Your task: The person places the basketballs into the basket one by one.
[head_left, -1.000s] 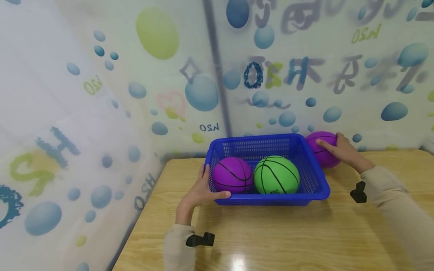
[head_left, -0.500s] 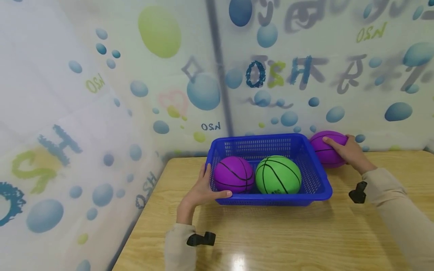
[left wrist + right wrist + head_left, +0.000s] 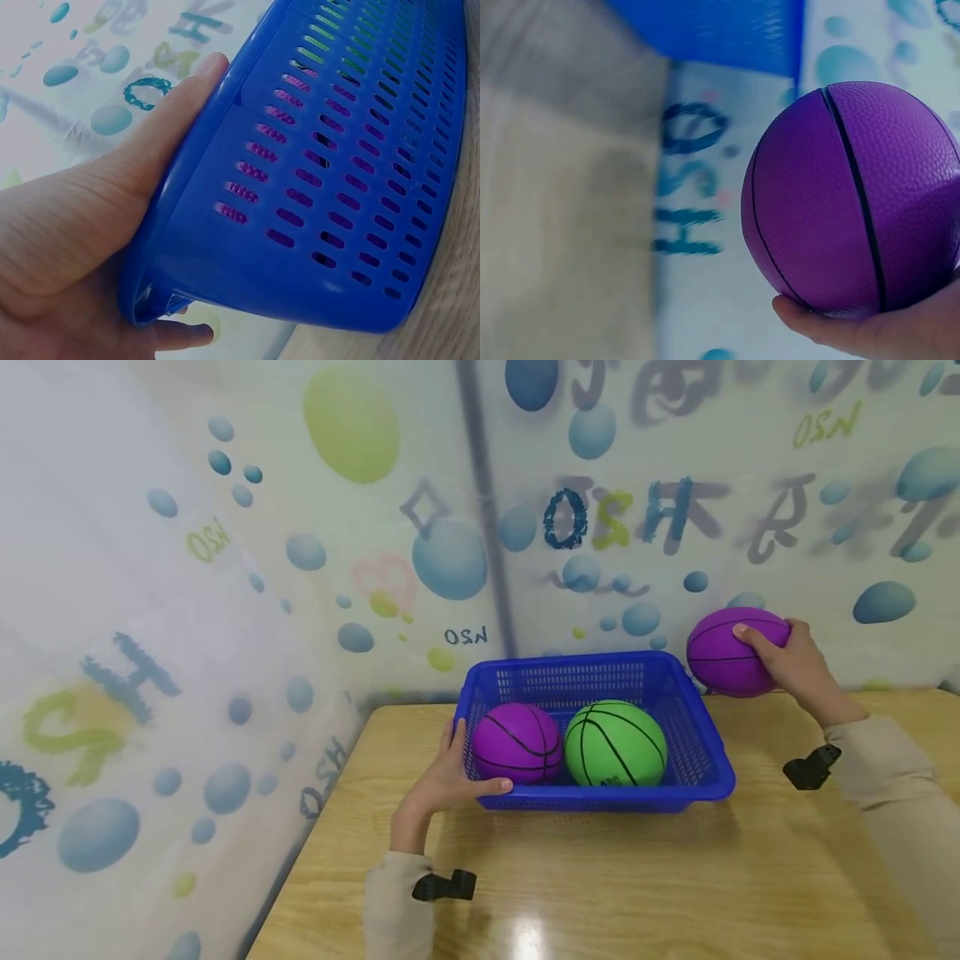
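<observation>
A blue perforated plastic basket (image 3: 585, 800) stands on the wooden table. Inside it, a purple basketball (image 3: 516, 743) sits at the left with a green basketball (image 3: 615, 745) beside it. My left hand (image 3: 442, 781) grips the basket's near left corner; in the left wrist view the thumb (image 3: 184, 94) lies along the rim and fingertips show beyond it. My right hand (image 3: 802, 668) holds a second purple basketball (image 3: 731, 652) in the air, just right of the basket's far right corner. The thumb lies across this ball's face, and the other fingers are mostly hidden behind it.
The wooden table (image 3: 600, 885) meets a white wall (image 3: 360, 527) printed with blue and green bubbles and lettering, at the back and left. Both sleeved wrists carry a small black mount (image 3: 446, 887).
My right hand has lifted the second purple basketball off the table, up and slightly right. My left hand keeps its grip on the basket, which has barely moved.
</observation>
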`<action>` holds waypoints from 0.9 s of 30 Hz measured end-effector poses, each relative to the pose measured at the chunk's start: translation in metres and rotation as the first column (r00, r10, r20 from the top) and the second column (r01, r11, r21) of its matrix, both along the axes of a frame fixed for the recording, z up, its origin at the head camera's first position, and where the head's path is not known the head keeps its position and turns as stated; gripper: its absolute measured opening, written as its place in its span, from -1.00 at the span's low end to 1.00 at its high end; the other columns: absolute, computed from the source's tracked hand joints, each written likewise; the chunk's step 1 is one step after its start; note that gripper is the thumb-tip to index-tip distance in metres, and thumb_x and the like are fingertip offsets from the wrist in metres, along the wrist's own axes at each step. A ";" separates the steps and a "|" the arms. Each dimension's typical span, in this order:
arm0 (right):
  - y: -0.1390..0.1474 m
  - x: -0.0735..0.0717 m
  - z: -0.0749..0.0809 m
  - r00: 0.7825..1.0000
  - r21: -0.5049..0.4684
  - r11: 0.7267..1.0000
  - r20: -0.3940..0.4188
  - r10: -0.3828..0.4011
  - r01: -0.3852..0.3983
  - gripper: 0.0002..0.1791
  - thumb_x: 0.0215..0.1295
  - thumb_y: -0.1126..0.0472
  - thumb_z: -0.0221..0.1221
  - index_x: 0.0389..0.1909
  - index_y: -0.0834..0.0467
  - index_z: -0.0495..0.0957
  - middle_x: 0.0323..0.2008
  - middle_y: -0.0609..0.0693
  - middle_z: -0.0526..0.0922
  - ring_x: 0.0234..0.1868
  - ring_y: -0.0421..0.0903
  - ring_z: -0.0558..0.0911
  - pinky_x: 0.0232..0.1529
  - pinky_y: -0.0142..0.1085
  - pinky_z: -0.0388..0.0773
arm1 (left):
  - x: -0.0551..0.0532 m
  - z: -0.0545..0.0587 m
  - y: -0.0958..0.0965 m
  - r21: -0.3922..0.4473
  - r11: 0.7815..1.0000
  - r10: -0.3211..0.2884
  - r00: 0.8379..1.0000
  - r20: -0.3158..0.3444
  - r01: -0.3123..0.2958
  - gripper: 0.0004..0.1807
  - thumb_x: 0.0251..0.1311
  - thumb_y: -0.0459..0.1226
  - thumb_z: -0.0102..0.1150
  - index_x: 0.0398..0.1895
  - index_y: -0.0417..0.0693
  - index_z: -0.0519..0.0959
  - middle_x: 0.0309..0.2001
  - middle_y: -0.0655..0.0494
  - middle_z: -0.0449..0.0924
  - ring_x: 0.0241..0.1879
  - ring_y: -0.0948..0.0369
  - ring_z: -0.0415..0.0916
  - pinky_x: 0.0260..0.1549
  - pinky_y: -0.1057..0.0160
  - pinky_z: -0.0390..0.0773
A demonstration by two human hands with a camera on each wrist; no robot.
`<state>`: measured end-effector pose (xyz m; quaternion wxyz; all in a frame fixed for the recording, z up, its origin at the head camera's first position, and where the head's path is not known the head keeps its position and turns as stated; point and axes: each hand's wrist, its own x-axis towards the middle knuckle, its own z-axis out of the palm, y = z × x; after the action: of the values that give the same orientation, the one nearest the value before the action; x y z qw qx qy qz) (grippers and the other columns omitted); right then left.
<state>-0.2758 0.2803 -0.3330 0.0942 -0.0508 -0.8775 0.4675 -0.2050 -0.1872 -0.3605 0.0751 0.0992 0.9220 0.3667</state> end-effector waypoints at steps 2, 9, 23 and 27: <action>-0.006 0.000 0.011 1.000 -0.001 1.000 -0.024 0.020 -0.020 0.08 0.29 -0.29 -0.14 0.35 0.47 -0.42 0.24 0.63 -0.10 0.16 0.56 0.12 0.04 0.35 0.16 | -0.001 0.000 -0.001 0.000 1.000 0.000 1.000 -0.004 0.000 0.36 -0.24 0.17 0.43 0.48 0.00 -0.31 0.45 -0.06 -0.51 0.37 -0.15 -0.18 0.19 -0.15 0.13; -0.043 0.001 0.043 0.990 0.031 0.991 -0.040 0.132 -0.131 0.09 0.26 -0.31 -0.07 0.40 0.34 -0.41 0.28 0.55 -0.06 0.18 0.52 0.15 0.03 0.34 0.19 | -0.001 0.001 -0.001 0.003 1.000 -0.007 1.000 0.000 0.007 0.36 -0.23 0.16 0.43 0.48 0.00 -0.31 0.45 -0.07 -0.52 0.38 -0.16 -0.21 0.19 -0.15 0.13; -0.142 -0.038 0.066 0.936 0.264 0.904 -0.018 0.352 -0.335 0.07 0.16 -0.24 0.15 0.39 0.37 -0.14 0.19 0.43 0.17 0.12 0.35 0.33 -0.02 0.18 0.39 | 0.000 -0.001 0.000 0.008 1.000 -0.007 1.000 0.002 0.007 0.35 -0.23 0.16 0.43 0.48 0.00 -0.31 0.45 -0.09 -0.53 0.38 -0.17 -0.22 0.19 -0.17 0.11; -0.169 -0.047 0.063 0.915 0.344 0.858 0.005 0.404 -0.381 0.09 0.12 -0.25 0.18 0.38 0.37 -0.12 0.21 0.42 0.15 0.13 0.32 0.33 0.03 0.15 0.36 | -0.001 0.000 0.000 0.020 1.000 -0.009 1.000 -0.007 0.009 0.36 -0.24 0.15 0.44 0.48 0.01 -0.30 0.45 -0.09 -0.54 0.38 -0.16 -0.23 0.20 -0.16 0.09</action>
<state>-0.3224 0.1112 -0.2702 0.0335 0.1616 -0.9327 0.3208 -0.2065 -0.1873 -0.3601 0.0724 0.1052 0.9180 0.3753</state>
